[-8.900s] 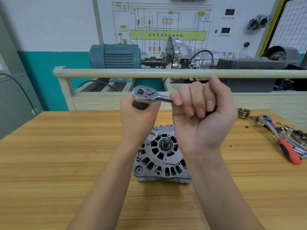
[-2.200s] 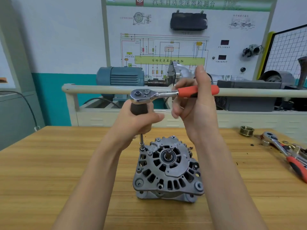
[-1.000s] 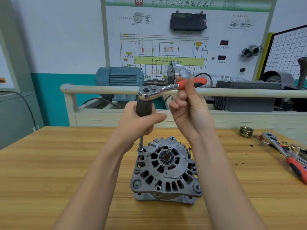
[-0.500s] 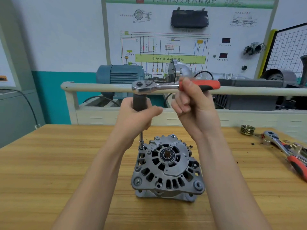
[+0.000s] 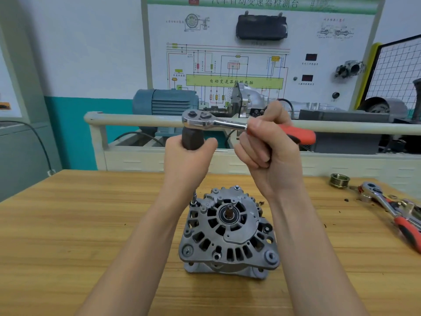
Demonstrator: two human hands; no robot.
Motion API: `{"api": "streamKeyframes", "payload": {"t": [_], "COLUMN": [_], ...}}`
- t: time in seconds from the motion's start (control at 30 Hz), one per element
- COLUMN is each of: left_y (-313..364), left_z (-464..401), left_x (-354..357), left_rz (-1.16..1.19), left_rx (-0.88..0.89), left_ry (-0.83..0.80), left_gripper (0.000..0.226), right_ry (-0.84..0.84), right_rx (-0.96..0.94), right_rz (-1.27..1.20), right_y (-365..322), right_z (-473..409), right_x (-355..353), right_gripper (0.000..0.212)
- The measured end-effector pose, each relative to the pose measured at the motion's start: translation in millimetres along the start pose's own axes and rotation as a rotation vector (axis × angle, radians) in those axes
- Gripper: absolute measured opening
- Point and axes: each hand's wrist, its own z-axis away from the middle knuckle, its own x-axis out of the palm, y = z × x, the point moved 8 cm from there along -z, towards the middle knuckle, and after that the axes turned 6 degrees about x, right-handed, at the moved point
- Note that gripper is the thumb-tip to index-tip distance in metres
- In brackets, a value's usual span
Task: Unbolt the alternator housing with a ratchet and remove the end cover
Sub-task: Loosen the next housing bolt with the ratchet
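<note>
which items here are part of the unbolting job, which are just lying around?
In use:
alternator
ratchet, right hand on its red grip
extension down to a housing bolt, held by left hand

Idle:
second ratchet
pulley
blue motor
wiring board

White-and-teal wall (image 5: 75, 71), wooden workbench (image 5: 68, 236)

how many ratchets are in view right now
2. One ratchet is held above the alternator, the right hand on its red handle and the left hand around the dark driver below its head. The second ratchet lies on the table at far right.
</note>
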Motion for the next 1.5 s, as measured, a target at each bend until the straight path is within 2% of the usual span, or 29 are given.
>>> {"api": "streamKeyframes", "payload": {"t": [0.1, 0.2, 0.27, 0.33, 0.4, 0.47, 0.57, 0.63, 0.7, 0.8, 0.87, 0.97, 1.03, 1.13, 1.23, 1.3, 1.37, 1.5], "left_y": [2, 7, 10, 13, 12, 7, 4, 5, 6, 9, 8, 8, 9, 7, 6, 6, 7, 6], "left_z": [2, 4, 4, 5, 4, 0, 0, 2, 3, 4, 6, 7, 5, 0, 1, 2, 2, 3], "left_x": [8, 15, 14, 13, 12, 7, 0, 2, 6, 15, 19, 19, 17, 7, 1, 0, 2, 13], "left_rz": [-0.017, -0.01, 0.029, 0.081, 0.116, 0.103, 0.043, 0.034, 0.029, 0.05, 0.086, 0.056, 0.011, 0.023, 0.009, 0.02, 0.021, -0.01], "left_rx": [0.036, 0.094, 0.135, 0.16, 0.143, 0.105, 0.092, 0.102, 0.123, 0.133, 0.098, 0.076, 0.087, 0.063, 0.053, 0.054, 0.063, 0.075], "left_ry": [-0.131, -0.322, -0.359, -0.365, -0.335, -0.215, 0.01, 0.04, -0.049, -0.291, -0.429, -0.503, -0.446, -0.208, 0.005, 0.047, -0.011, -0.317], "left_gripper": [0.038, 0.036, 0.032, 0.034, 0.035, 0.036, 0.042, 0.038, 0.038, 0.038, 0.034, 0.037, 0.039, 0.04, 0.029, 0.028, 0.033, 0.04], "right_ry": [0.153, 0.357, 0.396, 0.337, 0.232, 0.152, 0.139, 0.172, 0.224, 0.27, 0.293, 0.317, 0.307, 0.26, 0.255, 0.301, 0.366, 0.492], "right_rx": [-0.052, 0.043, 0.122, 0.146, 0.117, 0.039, -0.15, -0.236, -0.22, -0.062, 0.019, 0.04, 0.035, -0.032, -0.245, -0.314, -0.27, -0.084], "right_rz": [-0.001, -0.063, -0.111, -0.108, -0.094, -0.054, 0.049, 0.074, 0.043, -0.041, -0.111, -0.164, -0.143, -0.066, 0.026, 0.049, 0.024, -0.034], "right_y": [-6, 2, 10, 13, 12, 5, -7, -12, -10, 1, 8, 13, 13, 6, -5, -5, 0, 5], "right_z": [0, -1, -2, -4, -5, -3, 4, 9, 8, 0, -4, -6, -5, -1, 10, 15, 13, 6], "right_x": [-10, -26, -28, -23, -16, -9, -6, -5, -11, -20, -24, -22, -21, -15, -4, -1, -5, -25], "right_gripper": [0.037, 0.038, 0.037, 0.038, 0.039, 0.041, 0.04, 0.039, 0.036, 0.039, 0.033, 0.025, 0.028, 0.042, 0.036, 0.035, 0.037, 0.03]}}
